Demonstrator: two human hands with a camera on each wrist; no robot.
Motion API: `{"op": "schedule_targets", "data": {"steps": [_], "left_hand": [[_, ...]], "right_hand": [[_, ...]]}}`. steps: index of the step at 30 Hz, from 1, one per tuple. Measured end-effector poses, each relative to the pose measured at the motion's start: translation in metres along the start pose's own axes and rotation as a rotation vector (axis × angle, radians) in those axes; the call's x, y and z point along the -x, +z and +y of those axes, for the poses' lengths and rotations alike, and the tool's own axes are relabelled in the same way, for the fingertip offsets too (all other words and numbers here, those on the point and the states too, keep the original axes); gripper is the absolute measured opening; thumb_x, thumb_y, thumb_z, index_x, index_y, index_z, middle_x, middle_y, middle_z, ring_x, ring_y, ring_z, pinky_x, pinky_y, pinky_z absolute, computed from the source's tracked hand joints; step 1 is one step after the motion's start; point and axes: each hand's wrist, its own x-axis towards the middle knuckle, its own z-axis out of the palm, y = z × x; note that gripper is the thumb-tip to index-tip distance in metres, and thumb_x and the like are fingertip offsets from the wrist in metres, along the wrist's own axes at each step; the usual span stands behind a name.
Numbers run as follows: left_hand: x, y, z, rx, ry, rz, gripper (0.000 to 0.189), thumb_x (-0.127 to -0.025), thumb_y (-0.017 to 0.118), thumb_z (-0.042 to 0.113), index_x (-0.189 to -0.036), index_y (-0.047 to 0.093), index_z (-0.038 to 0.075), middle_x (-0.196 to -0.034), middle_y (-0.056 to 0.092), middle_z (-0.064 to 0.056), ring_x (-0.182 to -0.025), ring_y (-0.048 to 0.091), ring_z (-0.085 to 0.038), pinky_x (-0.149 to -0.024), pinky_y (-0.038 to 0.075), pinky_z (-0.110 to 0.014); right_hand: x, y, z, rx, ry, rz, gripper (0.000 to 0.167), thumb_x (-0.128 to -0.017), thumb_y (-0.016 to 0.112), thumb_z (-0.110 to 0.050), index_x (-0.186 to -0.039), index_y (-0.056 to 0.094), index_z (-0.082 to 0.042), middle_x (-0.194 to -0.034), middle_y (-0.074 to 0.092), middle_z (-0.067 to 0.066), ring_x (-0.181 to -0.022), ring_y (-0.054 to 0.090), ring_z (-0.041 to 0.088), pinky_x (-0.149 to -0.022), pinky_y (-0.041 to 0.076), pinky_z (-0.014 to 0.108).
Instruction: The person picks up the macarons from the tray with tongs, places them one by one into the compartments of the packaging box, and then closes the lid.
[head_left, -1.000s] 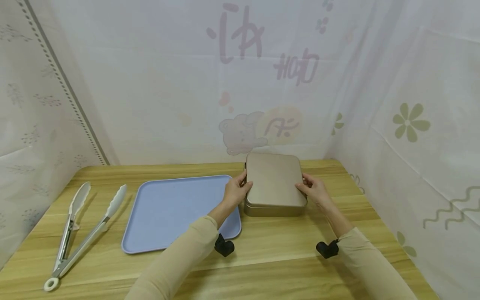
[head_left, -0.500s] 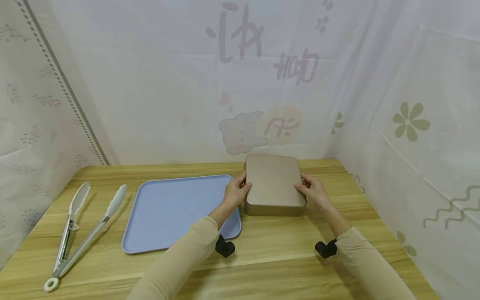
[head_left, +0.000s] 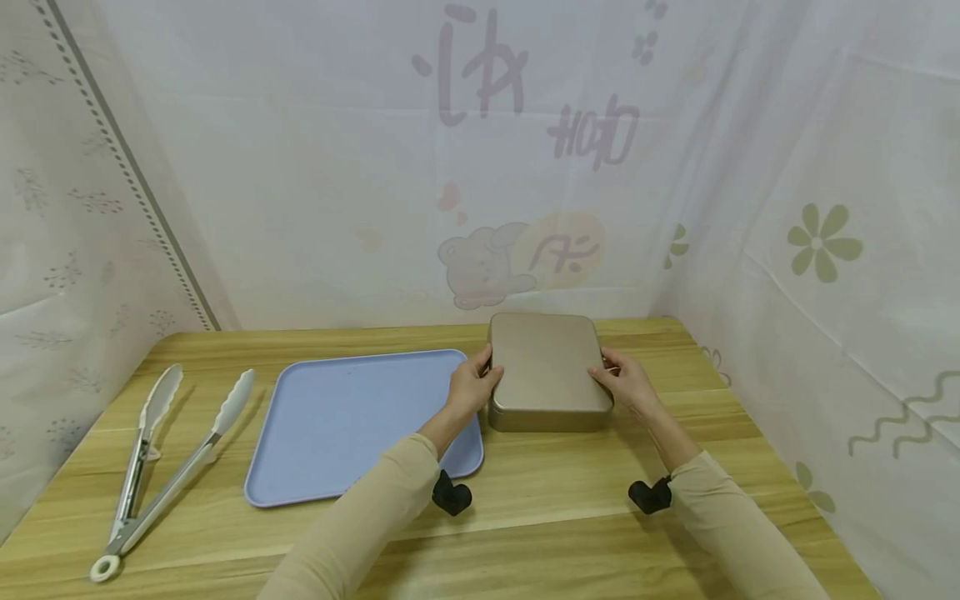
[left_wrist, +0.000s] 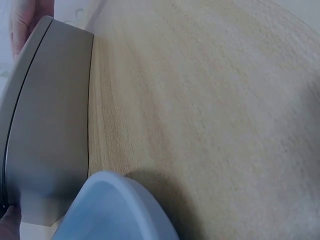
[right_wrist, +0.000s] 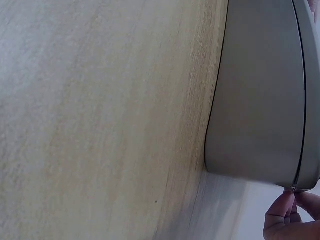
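Note:
A square bronze-coloured metal tin (head_left: 550, 364) stands on the table right of centre, its lid on top. My left hand (head_left: 469, 385) grips the lid's left edge, thumb on the top face. On the opposite side my right hand (head_left: 630, 385) pinches the lid's right edge. In the right wrist view the right hand's fingertips (right_wrist: 284, 204) meet the tin at the dark seam between lid and body. Along the tin's side (left_wrist: 50, 110) in the left wrist view, that seam is a thin line. What lies inside the tin is hidden.
A pale blue tray (head_left: 360, 425) lies left of the tin, its right edge close by, partly under the left forearm. Spread kitchen tongs (head_left: 165, 475) with white tips lie at the far left. White patterned cloth (head_left: 337, 167) hangs behind and beside the wooden table (head_left: 555, 517).
The lid's far edge has come down, and the lid now lies flatter on the tin. Both hands keep their hold, with only slight movement. Tray and tongs stay put.

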Motion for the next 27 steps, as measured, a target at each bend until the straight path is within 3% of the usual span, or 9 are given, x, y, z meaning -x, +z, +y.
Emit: {"op": "schedule_targets", "data": {"steps": [9,16,27], "left_hand": [[-0.0007,0.0004,-0.0008,-0.003,0.007,0.016,0.054,-0.093,0.057,0.007,-0.142,0.035,0.000,-0.140,0.043,-0.014,-0.128,0.044,-0.026,-0.098,0.041,-0.032],[-0.0001,0.0002,0.0003,0.018,-0.028,0.008,0.055,-0.093,0.057,0.009,-0.143,0.033,0.002,-0.142,0.041,-0.013,-0.130,0.042,-0.024,-0.099,0.040,-0.031],[-0.0003,0.0013,-0.0005,0.013,-0.033,0.030,0.055,-0.093,0.058,0.008,-0.143,0.035,0.003,-0.141,0.043,-0.013,-0.129,0.044,-0.024,-0.098,0.041,-0.030]], "right_hand": [[0.0019,-0.0013,-0.0040,-0.009,-0.027,-0.020,0.050,-0.095,0.057,-0.013,-0.136,0.041,0.011,-0.115,0.051,0.028,-0.091,0.054,0.027,-0.073,0.049,0.029],[-0.0015,-0.0008,0.0029,0.001,-0.042,-0.012,0.049,-0.094,0.057,-0.014,-0.134,0.043,0.011,-0.115,0.051,0.027,-0.087,0.055,0.024,-0.071,0.049,0.028],[-0.0015,0.0000,0.0026,-0.027,-0.022,-0.009,0.049,-0.094,0.057,-0.012,-0.135,0.042,0.011,-0.117,0.050,0.026,-0.083,0.052,0.017,-0.069,0.048,0.023]]}}
